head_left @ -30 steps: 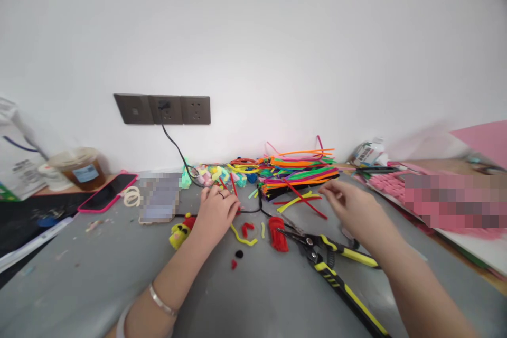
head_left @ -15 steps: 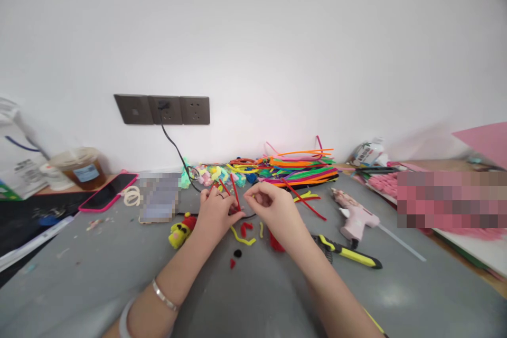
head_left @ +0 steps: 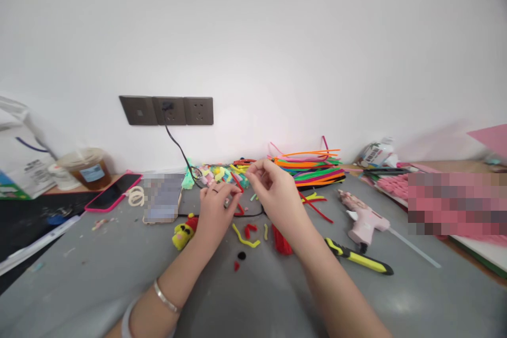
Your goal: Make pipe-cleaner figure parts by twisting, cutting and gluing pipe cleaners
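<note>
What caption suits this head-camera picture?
Left hand holds a red pipe cleaner, right hand pinched beside it, over a cluttered grey table.

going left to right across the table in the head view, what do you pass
drink cup → pink phone → yellow toy → left hand → red pipe cleaner → right hand → pink glue gun

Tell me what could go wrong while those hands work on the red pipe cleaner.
1. The red pipe cleaner in the left hand ends close to the right hand; a wire tip may prick a finger.
2. The black cable runs down from the wall and under both hands, so it might snag.
3. The pink glue gun lies beside the right forearm; if hot, it may burn.
</note>
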`<state>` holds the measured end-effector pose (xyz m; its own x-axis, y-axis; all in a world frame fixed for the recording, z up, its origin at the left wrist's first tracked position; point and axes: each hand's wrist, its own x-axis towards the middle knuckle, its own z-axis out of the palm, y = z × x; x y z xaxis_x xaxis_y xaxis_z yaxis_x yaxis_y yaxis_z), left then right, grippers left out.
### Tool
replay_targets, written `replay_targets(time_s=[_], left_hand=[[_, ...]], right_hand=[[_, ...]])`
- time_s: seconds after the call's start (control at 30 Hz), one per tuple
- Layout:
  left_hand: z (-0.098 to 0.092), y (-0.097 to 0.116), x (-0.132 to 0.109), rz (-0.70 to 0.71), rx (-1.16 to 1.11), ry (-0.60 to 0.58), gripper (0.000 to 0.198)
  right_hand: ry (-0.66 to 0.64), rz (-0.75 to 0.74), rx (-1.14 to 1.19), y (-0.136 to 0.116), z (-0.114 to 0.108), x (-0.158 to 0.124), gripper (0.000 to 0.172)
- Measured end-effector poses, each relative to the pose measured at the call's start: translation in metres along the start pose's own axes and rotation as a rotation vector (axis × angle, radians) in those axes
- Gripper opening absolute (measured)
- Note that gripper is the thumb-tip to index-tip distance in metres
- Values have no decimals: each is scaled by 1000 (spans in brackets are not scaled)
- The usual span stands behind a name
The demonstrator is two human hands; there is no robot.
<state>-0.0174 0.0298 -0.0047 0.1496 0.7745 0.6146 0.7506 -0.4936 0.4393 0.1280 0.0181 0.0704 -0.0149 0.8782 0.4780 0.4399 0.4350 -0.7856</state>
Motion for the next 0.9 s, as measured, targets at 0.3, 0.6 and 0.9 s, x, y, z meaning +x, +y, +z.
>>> replay_targets(time_s=[0.3,0.6,0.9], left_hand=[[-5,2,-1,50,-122,139,8],[-3,-6,1,44,-112,140,14],[-5,-9,3,-4,-107,163,19]], right_hand=[[-13,75,-13,5,-28,-21,12],[-165,109,72,8,12,-28,12],[-289,7,181,15,44,-42,13]])
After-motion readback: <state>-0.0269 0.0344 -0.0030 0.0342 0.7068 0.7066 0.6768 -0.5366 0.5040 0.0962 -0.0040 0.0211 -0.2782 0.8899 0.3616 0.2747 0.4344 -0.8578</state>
